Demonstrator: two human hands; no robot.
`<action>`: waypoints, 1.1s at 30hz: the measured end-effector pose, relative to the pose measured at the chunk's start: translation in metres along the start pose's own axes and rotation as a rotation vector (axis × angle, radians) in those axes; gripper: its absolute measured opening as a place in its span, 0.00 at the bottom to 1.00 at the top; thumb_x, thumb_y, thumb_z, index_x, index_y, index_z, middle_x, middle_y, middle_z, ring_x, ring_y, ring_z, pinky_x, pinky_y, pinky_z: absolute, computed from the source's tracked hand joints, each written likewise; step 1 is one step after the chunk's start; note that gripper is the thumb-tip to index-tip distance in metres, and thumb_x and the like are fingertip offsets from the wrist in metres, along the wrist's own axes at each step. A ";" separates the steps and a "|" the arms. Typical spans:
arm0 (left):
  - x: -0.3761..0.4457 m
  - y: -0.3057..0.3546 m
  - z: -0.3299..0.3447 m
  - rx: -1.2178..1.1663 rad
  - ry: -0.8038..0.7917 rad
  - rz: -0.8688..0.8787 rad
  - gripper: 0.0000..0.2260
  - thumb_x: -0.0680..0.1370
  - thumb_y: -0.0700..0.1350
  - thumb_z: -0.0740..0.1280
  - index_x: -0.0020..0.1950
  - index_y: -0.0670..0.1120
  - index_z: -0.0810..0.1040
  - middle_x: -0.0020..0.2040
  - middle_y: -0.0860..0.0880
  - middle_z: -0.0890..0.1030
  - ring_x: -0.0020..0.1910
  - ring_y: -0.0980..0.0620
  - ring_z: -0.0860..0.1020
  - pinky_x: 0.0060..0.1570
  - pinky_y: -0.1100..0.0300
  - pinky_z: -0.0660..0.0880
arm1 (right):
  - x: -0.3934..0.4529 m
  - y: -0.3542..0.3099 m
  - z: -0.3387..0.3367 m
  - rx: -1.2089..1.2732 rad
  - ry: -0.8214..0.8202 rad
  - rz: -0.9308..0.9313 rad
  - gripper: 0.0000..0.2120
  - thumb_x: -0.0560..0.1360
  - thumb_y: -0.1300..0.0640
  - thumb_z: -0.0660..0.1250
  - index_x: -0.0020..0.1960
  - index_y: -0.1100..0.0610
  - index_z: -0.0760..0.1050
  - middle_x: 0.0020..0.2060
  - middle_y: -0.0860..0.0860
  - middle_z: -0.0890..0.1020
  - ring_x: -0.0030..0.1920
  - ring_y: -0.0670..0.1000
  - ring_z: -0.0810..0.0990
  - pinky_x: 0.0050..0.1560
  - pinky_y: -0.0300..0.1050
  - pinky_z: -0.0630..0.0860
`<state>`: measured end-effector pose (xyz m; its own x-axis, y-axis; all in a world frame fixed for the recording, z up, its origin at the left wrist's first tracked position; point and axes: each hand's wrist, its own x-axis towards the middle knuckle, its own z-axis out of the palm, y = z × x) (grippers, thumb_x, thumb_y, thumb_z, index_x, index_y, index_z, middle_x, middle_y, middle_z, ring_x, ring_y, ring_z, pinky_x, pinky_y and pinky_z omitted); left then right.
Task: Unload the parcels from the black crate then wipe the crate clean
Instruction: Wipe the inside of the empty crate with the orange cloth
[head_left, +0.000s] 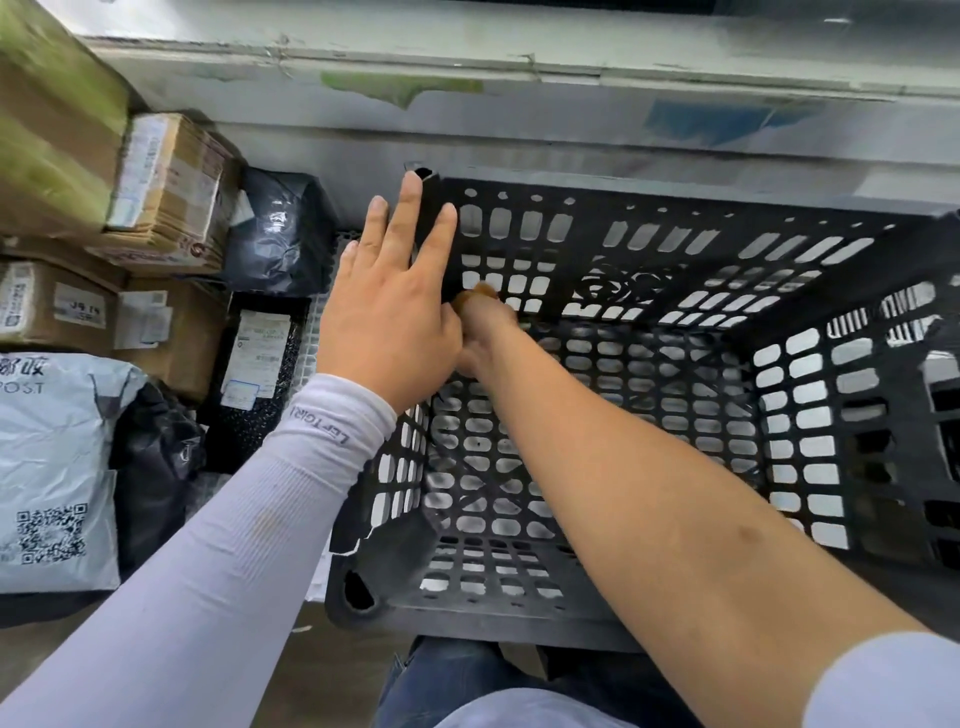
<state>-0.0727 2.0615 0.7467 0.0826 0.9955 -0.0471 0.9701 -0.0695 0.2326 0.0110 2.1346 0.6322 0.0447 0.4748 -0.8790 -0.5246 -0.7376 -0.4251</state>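
The black crate (675, 249) stands in front of me with no parcels inside; its lattice floor and walls are bare. My left hand (395, 306) lies with straight fingers against the crate's far-left corner post. My right hand (485, 332) reaches inside the crate to that same corner and is partly hidden behind the left hand. It grips a small brown cloth (484, 292) held against the far wall. Unloaded parcels lie to the left: cardboard boxes (166, 192), a black bag (275, 234) and a grey postal bag (52, 467).
A grey metal ledge or wall (519, 119) runs right behind the crate. The parcels pack the space left of the crate, up to a large green-brown box (52, 119). The crate's near-left corner (363, 582) is cracked. My knees are below the crate's near edge.
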 end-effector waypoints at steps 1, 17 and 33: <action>0.000 0.000 0.000 -0.002 -0.001 -0.001 0.35 0.81 0.47 0.63 0.85 0.51 0.50 0.85 0.47 0.40 0.84 0.41 0.44 0.81 0.41 0.50 | 0.000 0.001 0.002 0.086 -0.026 0.058 0.15 0.81 0.59 0.61 0.67 0.54 0.72 0.63 0.56 0.81 0.49 0.57 0.84 0.38 0.47 0.80; 0.000 0.002 -0.001 0.005 0.030 0.004 0.35 0.80 0.44 0.64 0.85 0.48 0.53 0.85 0.47 0.44 0.83 0.40 0.48 0.80 0.41 0.53 | -0.016 -0.075 -0.080 0.568 0.069 0.150 0.21 0.85 0.62 0.57 0.77 0.61 0.66 0.77 0.61 0.66 0.77 0.65 0.63 0.72 0.62 0.68; 0.000 0.012 0.000 0.293 0.050 0.003 0.40 0.79 0.53 0.67 0.85 0.54 0.48 0.85 0.42 0.43 0.84 0.41 0.45 0.80 0.38 0.46 | -0.013 -0.162 -0.221 0.685 0.259 -0.044 0.20 0.84 0.61 0.56 0.75 0.58 0.68 0.68 0.58 0.72 0.70 0.60 0.72 0.61 0.56 0.76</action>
<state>-0.0613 2.0607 0.7493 0.0816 0.9967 0.0025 0.9950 -0.0813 -0.0583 0.2834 2.1419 0.6650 0.2330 0.3062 -0.9230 -0.9277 -0.2147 -0.3054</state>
